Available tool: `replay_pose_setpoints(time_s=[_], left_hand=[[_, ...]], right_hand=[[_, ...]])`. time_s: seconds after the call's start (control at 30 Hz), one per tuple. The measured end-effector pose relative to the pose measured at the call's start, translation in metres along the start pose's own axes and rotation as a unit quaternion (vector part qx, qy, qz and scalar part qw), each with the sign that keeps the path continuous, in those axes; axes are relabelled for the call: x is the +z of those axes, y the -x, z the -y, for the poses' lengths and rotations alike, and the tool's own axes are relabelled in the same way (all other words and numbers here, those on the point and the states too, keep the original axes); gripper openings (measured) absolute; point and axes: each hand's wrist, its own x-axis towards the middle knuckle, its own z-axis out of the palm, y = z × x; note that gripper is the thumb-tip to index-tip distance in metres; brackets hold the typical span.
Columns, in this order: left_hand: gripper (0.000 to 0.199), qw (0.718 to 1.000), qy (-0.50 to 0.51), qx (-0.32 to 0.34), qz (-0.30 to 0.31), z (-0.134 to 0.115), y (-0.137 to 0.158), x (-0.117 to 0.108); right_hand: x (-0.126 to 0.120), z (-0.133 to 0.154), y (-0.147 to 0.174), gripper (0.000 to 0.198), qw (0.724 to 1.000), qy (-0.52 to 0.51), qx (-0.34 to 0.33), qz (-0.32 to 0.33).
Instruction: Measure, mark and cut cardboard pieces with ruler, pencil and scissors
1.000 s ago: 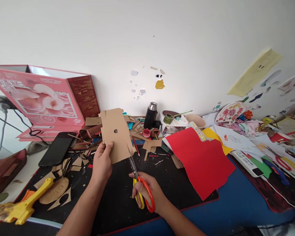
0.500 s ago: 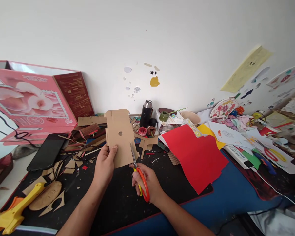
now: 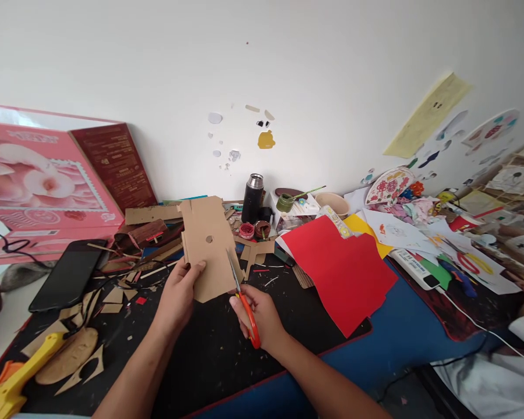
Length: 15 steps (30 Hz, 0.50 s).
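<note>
Scissor handles [image 3: 250,319] closer, inside right grip [image 3: 264,320]

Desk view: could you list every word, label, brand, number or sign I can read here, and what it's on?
"囍" (apparently, in red): patterned fan against the wall.
Pink box: pale lettering on its front, too blurred to read.
Dark red side panel: lines of print, too small to read.
White power block: label too small to read.
Cardboard and scissors in hand: no lettering visible.
</note>
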Motion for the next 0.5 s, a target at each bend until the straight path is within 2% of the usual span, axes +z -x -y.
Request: replay_pose_setpoints(time_s=[0.13, 0.3, 0.5], left_hand=[[0.060, 0.999, 0.000, -0.025, -0.027, -0.0095, -0.0054, -0.0048], [0.067, 0.999, -0.026, -0.004, -0.020, -0.0067, -0.0055, -0.0056], [0.065, 0.998, -0.052, 0.028, -0.022, -0.0032, 0.0001, -0.0023]], right_hand=[[0.0040, -0.0049, -0.0022, 0.047, 1.000, 0.021, -0.004, -0.011], [0.0059, -0.0074, -0.0010, 0.041, 0.999, 0.033, -0.016, -0.010], [-0.0005, -0.0079, 0.0007, 0.037, 0.997, 0.070, -0.017, -0.008]])
